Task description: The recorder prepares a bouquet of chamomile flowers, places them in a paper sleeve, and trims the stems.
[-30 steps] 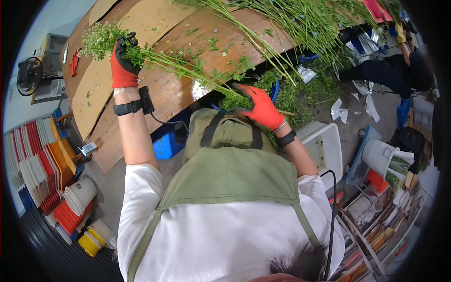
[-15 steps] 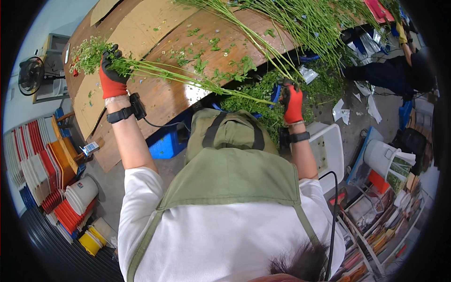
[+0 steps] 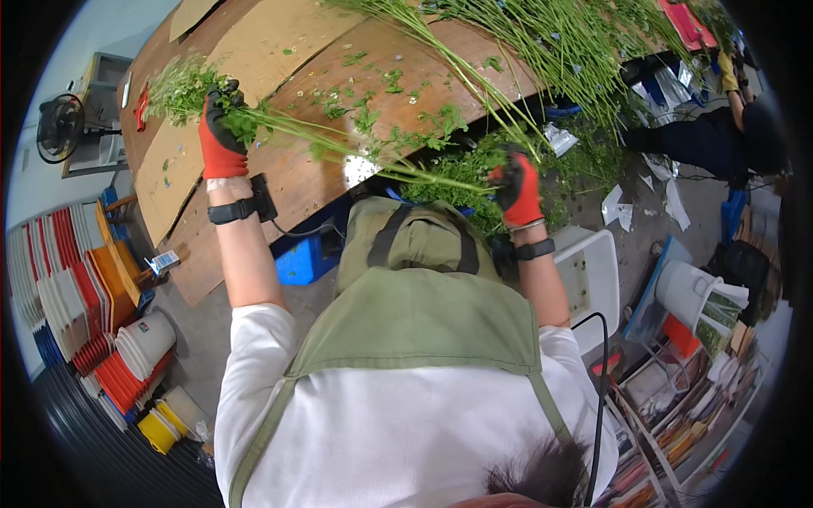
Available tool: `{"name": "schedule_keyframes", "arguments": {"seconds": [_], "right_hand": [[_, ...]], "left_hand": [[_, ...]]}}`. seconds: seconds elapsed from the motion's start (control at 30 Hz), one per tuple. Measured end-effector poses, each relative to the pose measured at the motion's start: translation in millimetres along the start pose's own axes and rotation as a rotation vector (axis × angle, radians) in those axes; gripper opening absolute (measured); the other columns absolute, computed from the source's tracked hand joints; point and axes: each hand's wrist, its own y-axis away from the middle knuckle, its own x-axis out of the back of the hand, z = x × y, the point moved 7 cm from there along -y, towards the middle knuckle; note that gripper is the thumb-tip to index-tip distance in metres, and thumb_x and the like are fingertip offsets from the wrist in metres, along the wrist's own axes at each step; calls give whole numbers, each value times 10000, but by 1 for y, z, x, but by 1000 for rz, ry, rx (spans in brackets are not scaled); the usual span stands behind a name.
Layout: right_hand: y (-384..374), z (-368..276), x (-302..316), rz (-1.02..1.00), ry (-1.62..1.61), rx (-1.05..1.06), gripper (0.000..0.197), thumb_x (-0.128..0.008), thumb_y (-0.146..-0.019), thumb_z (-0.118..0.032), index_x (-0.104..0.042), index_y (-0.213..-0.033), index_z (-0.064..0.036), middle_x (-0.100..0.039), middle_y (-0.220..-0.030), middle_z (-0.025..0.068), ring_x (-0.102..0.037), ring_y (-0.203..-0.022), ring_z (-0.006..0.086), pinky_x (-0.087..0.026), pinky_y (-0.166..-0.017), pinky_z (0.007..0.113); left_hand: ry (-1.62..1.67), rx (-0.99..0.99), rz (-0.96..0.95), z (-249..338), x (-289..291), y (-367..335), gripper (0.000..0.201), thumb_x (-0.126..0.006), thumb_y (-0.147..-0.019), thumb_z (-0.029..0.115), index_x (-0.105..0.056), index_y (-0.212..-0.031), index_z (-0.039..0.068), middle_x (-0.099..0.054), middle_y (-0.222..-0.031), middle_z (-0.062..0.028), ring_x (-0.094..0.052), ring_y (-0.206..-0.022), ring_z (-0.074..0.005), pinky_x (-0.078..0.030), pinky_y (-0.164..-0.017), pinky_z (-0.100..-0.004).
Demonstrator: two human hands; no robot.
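My left hand (image 3: 224,134), in a red glove with black fingers, is closed around a bunch of long-stemmed flowers (image 3: 318,131) just below the heads. Small pale blossoms and leaves (image 3: 182,89) spill out beyond that fist, over the table's left part. Slanting down to the right, the stems cross the table edge. Their lower ends reach my right hand (image 3: 519,188), gloved the same way, whose fingers are curled on them and slightly blurred. Beneath the right hand lies a heap of stripped green leaves (image 3: 470,161), partly within a blue rim.
Leaf scraps dot the brown wooden table (image 3: 296,102). Many long green stems (image 3: 550,63) are piled at its far right. A white tub (image 3: 603,275) stands beside my right forearm. Another person (image 3: 699,131) works at the right. Stacked buckets (image 3: 63,296) and a fan (image 3: 61,127) are at left.
My left hand has shifted slightly right with the bunch. My right hand has come slightly left and down, and its fingers have moved along the stem ends.
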Motion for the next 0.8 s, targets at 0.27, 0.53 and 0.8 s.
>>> {"name": "schedule_keyframes", "arguments": {"seconds": [0.27, 0.53, 0.8], "right_hand": [[4, -37, 77, 180, 1696, 381, 412, -769, -855, -382, -652, -1176, -152, -644, -906, 101, -649, -841, 264, -504, -740, 384], [46, -57, -138, -526, 668, 187, 657, -712, -924, -192, -465, -1520, -64, -563, -1447, 162, -575, -1290, 239, -458, -1057, 361], [42, -56, -256, -640, 312, -65, 566, -635, -932, -71, -469, -1472, -42, -655, -1289, 77, -628, -1155, 174, -475, -1014, 307]], "left_hand": [[219, -75, -218, 37, -9, 4, 369, -508, -1083, 351, -630, -1210, 26, -676, -995, -56, -635, -852, -162, -536, -733, -306], [327, 180, -59, -18, -146, 65, 370, -491, -1081, 384, -608, -1105, 33, -614, -940, -70, -566, -778, -178, -509, -716, -334], [-951, -751, -283, -12, -201, 101, 357, -546, -1076, 273, -589, -1353, 51, -678, -1160, -116, -644, -908, -186, -530, -795, -300]]}}
